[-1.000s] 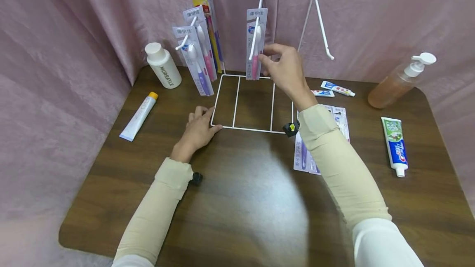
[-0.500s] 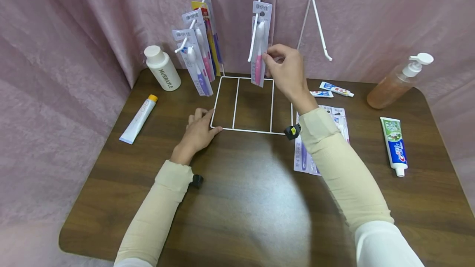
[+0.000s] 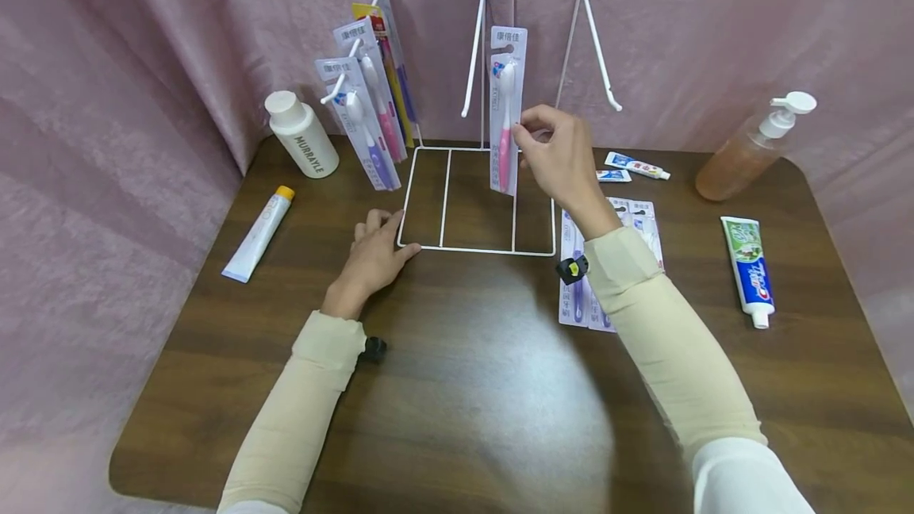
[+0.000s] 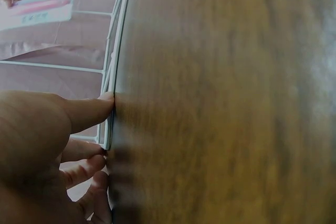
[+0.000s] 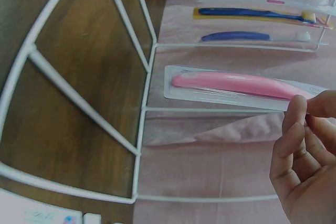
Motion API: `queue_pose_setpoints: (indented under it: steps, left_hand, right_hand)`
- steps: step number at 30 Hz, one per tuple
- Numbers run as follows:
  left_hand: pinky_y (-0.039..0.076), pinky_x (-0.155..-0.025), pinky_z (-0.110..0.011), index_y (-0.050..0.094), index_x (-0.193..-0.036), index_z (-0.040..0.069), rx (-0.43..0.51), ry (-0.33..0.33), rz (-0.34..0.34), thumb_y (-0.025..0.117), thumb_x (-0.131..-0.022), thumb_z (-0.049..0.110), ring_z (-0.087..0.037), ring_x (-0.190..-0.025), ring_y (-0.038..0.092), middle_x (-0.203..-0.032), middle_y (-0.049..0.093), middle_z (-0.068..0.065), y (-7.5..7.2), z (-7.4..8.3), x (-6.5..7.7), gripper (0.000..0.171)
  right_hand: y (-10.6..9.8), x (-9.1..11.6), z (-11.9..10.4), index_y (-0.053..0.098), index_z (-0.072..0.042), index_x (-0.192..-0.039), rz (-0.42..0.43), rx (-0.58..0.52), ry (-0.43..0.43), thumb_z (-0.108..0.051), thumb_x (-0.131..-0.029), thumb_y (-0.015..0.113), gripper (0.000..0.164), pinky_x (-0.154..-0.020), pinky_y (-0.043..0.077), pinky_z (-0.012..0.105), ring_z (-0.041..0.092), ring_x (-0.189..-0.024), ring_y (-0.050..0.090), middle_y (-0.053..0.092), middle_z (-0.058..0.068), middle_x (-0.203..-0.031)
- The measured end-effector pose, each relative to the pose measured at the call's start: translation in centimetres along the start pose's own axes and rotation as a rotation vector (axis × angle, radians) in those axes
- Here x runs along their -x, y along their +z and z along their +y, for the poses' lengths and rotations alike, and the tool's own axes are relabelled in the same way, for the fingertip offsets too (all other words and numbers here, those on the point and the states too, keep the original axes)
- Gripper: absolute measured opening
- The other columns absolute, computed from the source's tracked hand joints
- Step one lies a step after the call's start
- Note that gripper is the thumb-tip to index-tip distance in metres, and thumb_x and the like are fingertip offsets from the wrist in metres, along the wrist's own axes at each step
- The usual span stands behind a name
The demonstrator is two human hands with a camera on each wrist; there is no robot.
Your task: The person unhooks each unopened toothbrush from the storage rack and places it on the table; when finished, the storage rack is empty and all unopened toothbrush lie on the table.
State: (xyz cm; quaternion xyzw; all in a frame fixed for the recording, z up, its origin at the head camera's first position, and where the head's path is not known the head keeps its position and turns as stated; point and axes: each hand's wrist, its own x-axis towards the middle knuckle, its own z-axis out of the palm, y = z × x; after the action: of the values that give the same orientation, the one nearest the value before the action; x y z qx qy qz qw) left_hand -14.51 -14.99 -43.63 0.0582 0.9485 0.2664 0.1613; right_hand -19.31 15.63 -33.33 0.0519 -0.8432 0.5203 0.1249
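Note:
In the head view my right hand point(image 3: 560, 153) pinches the edge of a packaged toothbrush point(image 3: 505, 113) with a pink handle. The upright pack stands clear of the middle hook point(image 3: 474, 54), to its right. In the right wrist view thumb and fingertips hold the pink toothbrush's pack near one end. My left hand point(image 3: 371, 256) rests at the front left corner of the white wire rack point(image 3: 478, 250), thumb on the front wire. The left wrist view shows that thumb point(image 4: 92, 114) lying straight against the wire. Several packaged toothbrushes point(image 3: 360, 125) hang on the left hook.
The right hook point(image 3: 601, 46) holds nothing. Toothbrush packs point(image 3: 574, 300) lie partly under my right forearm. Two small toothpaste tubes point(image 3: 638, 165), a larger tube point(image 3: 747, 272) and a pump bottle point(image 3: 743, 153) are to the right. A white bottle point(image 3: 303, 137) and a tube point(image 3: 259, 235) are left.
My right hand has drawn the pink toothbrush pack forward off the middle hook and a little to the right. The left hand has stayed at the rack's corner. The view has shifted slightly.

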Motion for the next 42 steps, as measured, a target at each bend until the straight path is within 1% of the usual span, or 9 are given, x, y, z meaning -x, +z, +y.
queue_pose_setpoints:
  steps: [3, 8, 15, 20, 27, 31, 34, 39, 42]
  left_hand:
    - [0.04, -0.124, -0.067, 0.029, -0.181, 0.004, 0.0, -0.001, 0.004, 0.066, -0.117, 0.037, -0.048, -0.151, 0.034, -0.174, 0.031, -0.023, 0.0, 0.0, 0.0, 0.081]
    - [0.039, -0.123, -0.067, 0.029, -0.181, 0.004, 0.006, -0.002, 0.012, 0.067, -0.117, 0.036, -0.048, -0.15, 0.034, -0.173, 0.032, -0.023, -0.1, 0.0, 0.1, 0.081]
    - [0.039, -0.124, -0.067, 0.029, -0.181, 0.003, -0.001, 0.001, 0.012, 0.066, -0.117, 0.036, -0.049, -0.15, 0.034, -0.174, 0.032, -0.024, 0.0, -0.1, 0.1, 0.081]
    - [0.039, -0.124, -0.068, 0.029, -0.181, 0.004, -0.002, -0.003, 0.006, 0.065, -0.118, 0.035, -0.05, -0.15, 0.034, -0.174, 0.031, -0.025, 0.1, 0.0, 0.1, 0.08]
    - [0.038, -0.125, -0.067, 0.028, -0.181, 0.003, 0.007, -0.005, -0.001, 0.065, -0.118, 0.036, -0.049, -0.151, 0.033, -0.175, 0.031, -0.025, 0.3, 0.2, 0.1, 0.08]
    - [0.038, -0.124, -0.067, 0.028, -0.181, 0.003, 0.003, -0.004, 0.006, 0.066, -0.118, 0.036, -0.049, -0.15, 0.033, -0.174, 0.031, -0.025, 0.2, 0.2, 0.1, 0.08]
    - [0.038, -0.125, -0.067, 0.029, -0.181, 0.003, 0.008, -0.004, 0.007, 0.066, -0.117, 0.036, -0.049, -0.15, 0.033, -0.174, 0.031, -0.025, 0.1, 0.2, 0.1, 0.08]
    - [0.038, -0.124, -0.067, 0.029, -0.18, 0.002, 0.006, 0.006, 0.012, 0.065, -0.118, 0.036, -0.049, -0.149, 0.034, -0.173, 0.031, -0.027, 0.1, 0.2, 0.1, 0.079]
    - [0.038, -0.124, -0.068, 0.029, -0.18, 0.002, 0.009, 0.011, 0.011, 0.065, -0.118, 0.036, -0.05, -0.149, 0.034, -0.174, 0.031, -0.027, 0.0, 0.2, 0.2, 0.079]
  right_hand:
    - [-0.4, 0.9, 0.6, 0.082, 0.006, -0.115, -0.004, 0.029, 0.016, -0.01, -0.108, 0.07, 0.021, -0.054, 0.044, 0.014, -0.012, -0.055, 0.061, 0.084, 0.027, -0.109]
    - [-1.2, 2.4, 1.8, 0.083, 0.004, -0.113, 0.0, 0.054, 0.071, -0.012, -0.106, 0.072, 0.02, -0.055, 0.045, 0.016, -0.004, -0.056, 0.064, 0.083, 0.023, -0.097]
    - [-2.6, 4.4, 3.3, 0.082, 0.004, -0.113, -0.01, 0.042, 0.167, -0.013, -0.105, 0.073, 0.021, -0.058, 0.049, 0.017, 0.001, -0.06, 0.069, 0.08, 0.008, -0.092]
    - [-3.4, 5.7, 4.0, 0.081, 0.005, -0.114, -0.001, 0.029, 0.196, -0.012, -0.105, 0.07, 0.023, -0.059, 0.048, 0.018, 0.006, -0.063, 0.07, 0.074, 0.001, -0.09]
    - [-5.7, 7.5, 4.9, 0.081, 0.007, -0.117, 0.036, 0.014, 0.226, -0.012, -0.104, 0.069, 0.026, -0.06, 0.047, 0.018, -0.001, -0.06, 0.064, 0.068, -0.019, -0.08]
    - [-7.6, 8.4, 5.6, 0.081, 0.008, -0.12, 0.095, 0.031, 0.241, -0.013, -0.105, 0.067, 0.03, -0.067, 0.05, 0.014, -0.005, -0.069, 0.063, 0.065, -0.025, -0.081]
    - [-9.0, 9.2, 6.3, 0.082, 0.007, -0.123, 0.146, 0.072, 0.278, -0.016, -0.106, 0.066, 0.033, -0.072, 0.051, 0.013, -0.005, -0.078, 0.064, 0.067, -0.021, -0.086]
    - [-11.4, 10.4, 7.3, 0.081, 0.002, -0.135, 0.194, 0.156, 0.408, -0.028, -0.111, 0.063, 0.042, -0.073, 0.051, 0.013, 0.0, -0.085, 0.063, 0.08, 0.01, -0.112]
    - [-12.7, 11.2, 7.9, 0.077, 0.001, -0.144, 0.194, 0.22, 0.493, -0.033, -0.114, 0.057, 0.049, -0.073, 0.05, 0.012, 0.007, -0.093, 0.062, 0.078, 0.023, -0.132]
